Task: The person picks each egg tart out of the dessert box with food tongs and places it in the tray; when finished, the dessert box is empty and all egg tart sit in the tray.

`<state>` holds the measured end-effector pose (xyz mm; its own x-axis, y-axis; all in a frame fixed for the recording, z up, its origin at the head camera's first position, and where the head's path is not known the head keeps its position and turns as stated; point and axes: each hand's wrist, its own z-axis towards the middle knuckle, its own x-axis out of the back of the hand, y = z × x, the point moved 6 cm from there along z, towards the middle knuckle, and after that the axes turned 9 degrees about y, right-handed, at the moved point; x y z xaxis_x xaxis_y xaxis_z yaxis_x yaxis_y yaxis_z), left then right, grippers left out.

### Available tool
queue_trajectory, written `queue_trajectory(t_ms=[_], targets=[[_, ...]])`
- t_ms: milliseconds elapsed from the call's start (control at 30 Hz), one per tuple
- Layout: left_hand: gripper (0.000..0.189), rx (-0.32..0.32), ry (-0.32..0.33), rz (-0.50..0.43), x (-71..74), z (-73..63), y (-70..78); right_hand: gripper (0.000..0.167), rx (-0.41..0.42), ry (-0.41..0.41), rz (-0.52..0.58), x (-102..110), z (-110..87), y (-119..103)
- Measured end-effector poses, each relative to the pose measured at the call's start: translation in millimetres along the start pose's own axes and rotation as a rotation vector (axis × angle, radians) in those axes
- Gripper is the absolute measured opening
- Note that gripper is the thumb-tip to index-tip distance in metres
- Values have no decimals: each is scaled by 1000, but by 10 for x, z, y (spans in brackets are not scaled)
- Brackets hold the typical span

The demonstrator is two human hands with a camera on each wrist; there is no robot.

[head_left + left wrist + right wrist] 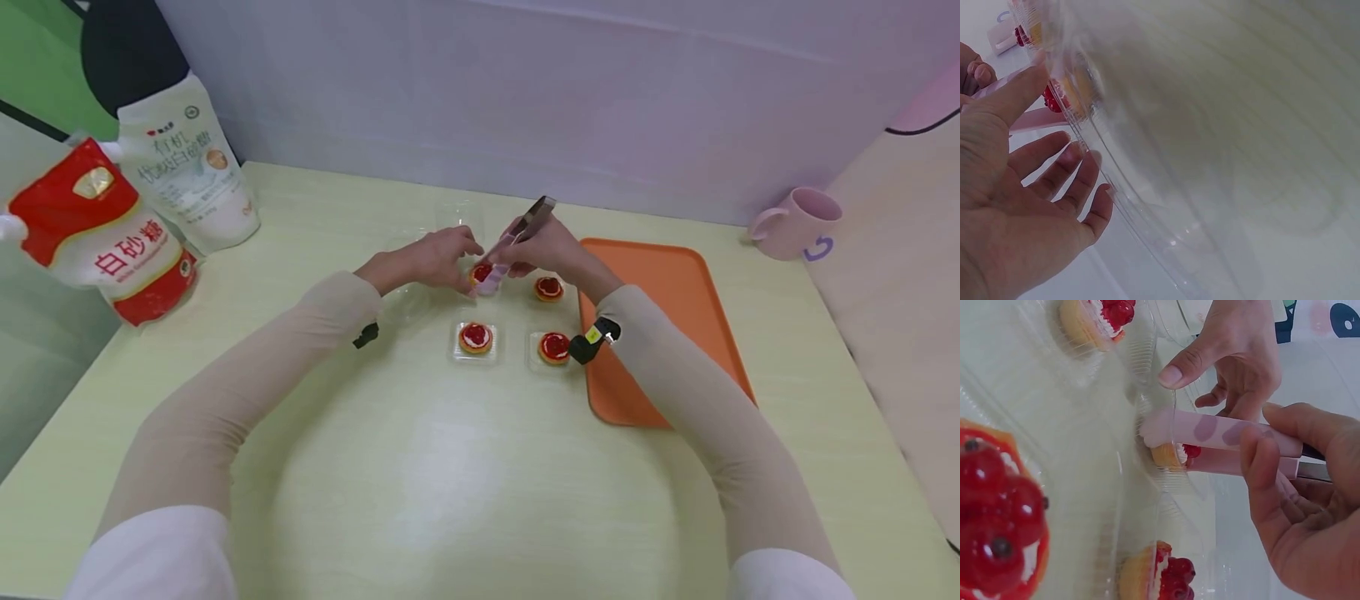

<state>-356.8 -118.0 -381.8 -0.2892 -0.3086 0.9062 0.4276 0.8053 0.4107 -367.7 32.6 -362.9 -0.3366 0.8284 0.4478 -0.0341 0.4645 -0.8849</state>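
Note:
My right hand (547,248) grips tongs (534,218) with pale pink tips and a metal handle. In the right wrist view the pink tips sit on either side of a small tart (1166,456) topped with white cream and red berries. That tart is at a clear plastic box (1175,403), partly hidden by the tips. My left hand (435,258) is on the other side of the tart. In the left wrist view its fingertips (1090,156) touch the rim of the clear plastic, fingers spread and thumb apart from them.
Nearby are three more berry tarts: one at front left (476,337), one at front right (553,347) and one at back right (548,288). An orange tray (652,275) lies right of them. A pink mug (795,223) stands far right; two sugar bags (120,242) stand left.

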Motion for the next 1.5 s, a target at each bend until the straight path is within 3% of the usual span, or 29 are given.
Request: queue_trajectory(t_ms=[267,500,967,1500], targets=[[72,35,-11,-22,-15,5,-41,32,15,-16,-93,-90,15,-94],[72,11,-2,-2,-12,11,-26,37,0,-6,-92,-98,8,-39],[75,29,-8,-1,-14,34,-25,28,195,40,-88,-36,48,56],[72,31,-3,10,-19,42,-18,21,240,118,-37,68,-9,-37]])
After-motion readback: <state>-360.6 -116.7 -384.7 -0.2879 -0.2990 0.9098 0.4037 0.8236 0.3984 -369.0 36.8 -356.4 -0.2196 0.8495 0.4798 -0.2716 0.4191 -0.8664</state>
